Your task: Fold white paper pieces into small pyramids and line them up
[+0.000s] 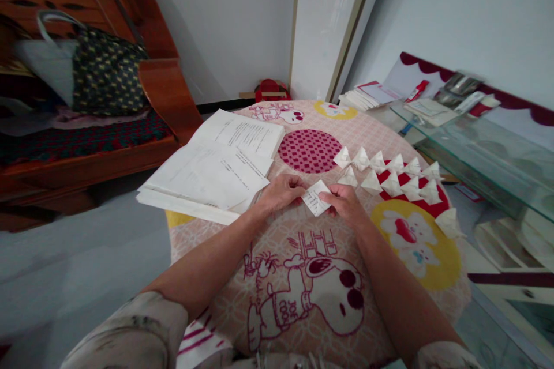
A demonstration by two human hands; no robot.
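Observation:
A small folded square of printed paper is held just above the patterned tablecloth, between my two hands. My right hand pinches its right side, thumb on top. The fingers of my left hand are closed together at its left corner. To the left lies a thick stack of printed sheets or an open book, with loose sheets on top. Folded white paper pieces stand in two rows to the right, and one more folded piece sits nearer the table's right edge.
The round table wears a pink cloth with cartoon figures. A glass shelf with papers and small items is at the right. On the left stands a wooden bench holding a dark patterned bag. A tall white cabinet is behind.

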